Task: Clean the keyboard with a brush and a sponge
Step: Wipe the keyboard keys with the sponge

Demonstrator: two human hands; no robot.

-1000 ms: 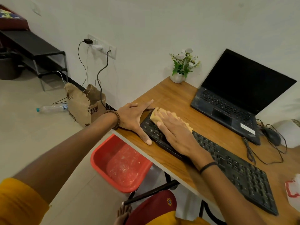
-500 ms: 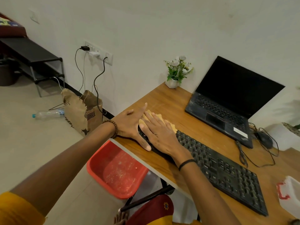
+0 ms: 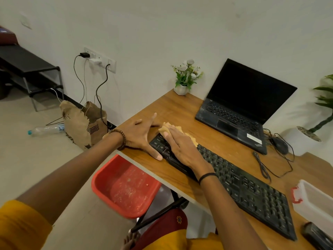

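Back off the very edge came the right hand [image 3: 182,148], uncovering corner keys it had hidden half a second before, fingers close together and flat on the yellow sponge [image 3: 172,129] at the black keyboard's [image 3: 243,186] far-left corner. Left hand [image 3: 142,139] lay on the wooden desk [image 3: 180,109], fingers spread wide, thumb against the keyboard's left end, bracing it. Sponge-wiping looked in hand, and the next stroke probably wanted steady pressure carrying rightward along the rows

Right hand [image 3: 182,148] and sponge [image 3: 167,128] slightly rightward along the keyboard [image 3: 252,193].
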